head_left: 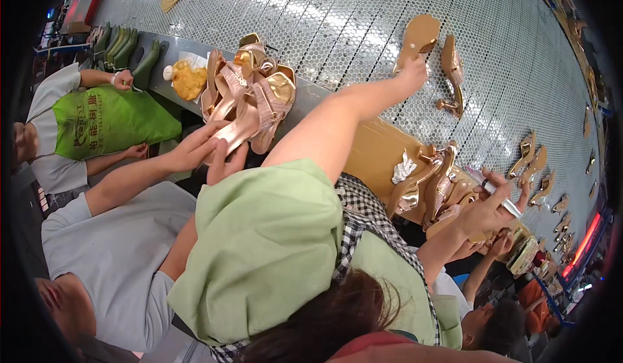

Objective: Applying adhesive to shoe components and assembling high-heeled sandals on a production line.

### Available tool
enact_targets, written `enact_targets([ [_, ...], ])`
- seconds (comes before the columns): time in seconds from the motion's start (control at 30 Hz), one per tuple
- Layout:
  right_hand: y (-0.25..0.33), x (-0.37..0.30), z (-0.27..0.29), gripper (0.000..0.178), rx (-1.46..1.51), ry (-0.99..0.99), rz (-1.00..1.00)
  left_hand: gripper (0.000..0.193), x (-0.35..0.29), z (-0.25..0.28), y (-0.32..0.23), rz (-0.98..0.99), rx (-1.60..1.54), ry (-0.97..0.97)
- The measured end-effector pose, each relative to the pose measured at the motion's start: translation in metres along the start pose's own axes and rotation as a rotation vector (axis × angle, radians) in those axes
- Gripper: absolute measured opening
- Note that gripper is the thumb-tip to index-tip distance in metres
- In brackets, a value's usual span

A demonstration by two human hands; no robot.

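My left arm stretches out over the metal mesh conveyor (311,25). At its end, my left hand (413,74) is closed on the narrow end of a sandal (420,33), whose tan sole faces up. Beside it on the mesh lies another rose-gold heeled sandal (453,71), apart from my hand. My right hand (483,212) is closed round a slim white pen-like tool (501,198), held near the conveyor's edge. Right by that hand, several gold heeled sandals (441,184) are heaped on a tan board (370,149), with a crumpled white tissue (403,167).
To my left a co-worker in grey (123,233) holds a sandal (237,129) beside a sandal pile (250,71). A yellow sponge-like lump (188,80) lies near. Another person wears a green apron (110,121) by green shoe forms (148,64). More sandals (522,155) line the conveyor at right.
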State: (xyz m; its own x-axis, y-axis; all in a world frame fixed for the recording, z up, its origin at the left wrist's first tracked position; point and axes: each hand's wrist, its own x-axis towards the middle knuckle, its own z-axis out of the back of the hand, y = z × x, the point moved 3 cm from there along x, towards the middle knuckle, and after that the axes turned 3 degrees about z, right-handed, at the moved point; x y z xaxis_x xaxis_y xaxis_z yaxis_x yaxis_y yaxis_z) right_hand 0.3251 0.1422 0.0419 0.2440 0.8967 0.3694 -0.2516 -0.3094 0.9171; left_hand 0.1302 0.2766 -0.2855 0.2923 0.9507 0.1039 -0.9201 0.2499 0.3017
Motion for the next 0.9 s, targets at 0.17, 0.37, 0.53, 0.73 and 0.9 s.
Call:
enact_targets([
  [0.17,-0.005,0.007,0.01,0.049,-0.086,-0.105,-0.098,0.043,-0.038,0.142,0.003,-0.157,-0.396,-0.168],
  [0.37,0.013,-0.002,-0.026,0.05,0.089,0.026,0.016,0.052,-0.108,0.211,0.214,0.036,-0.438,0.596],
  [0.53,0.027,-0.023,-0.033,0.047,0.268,0.097,-0.015,0.063,-0.263,0.195,0.311,0.172,-0.563,0.825],
  [0.73,-0.012,-0.032,-0.087,0.04,0.249,0.4,0.061,0.062,-0.322,0.145,0.308,0.423,-0.384,0.529],
  [0.9,-0.056,-0.079,-0.172,0.032,-0.307,0.984,0.41,0.061,-0.35,0.135,0.314,0.643,-0.205,0.305],
])
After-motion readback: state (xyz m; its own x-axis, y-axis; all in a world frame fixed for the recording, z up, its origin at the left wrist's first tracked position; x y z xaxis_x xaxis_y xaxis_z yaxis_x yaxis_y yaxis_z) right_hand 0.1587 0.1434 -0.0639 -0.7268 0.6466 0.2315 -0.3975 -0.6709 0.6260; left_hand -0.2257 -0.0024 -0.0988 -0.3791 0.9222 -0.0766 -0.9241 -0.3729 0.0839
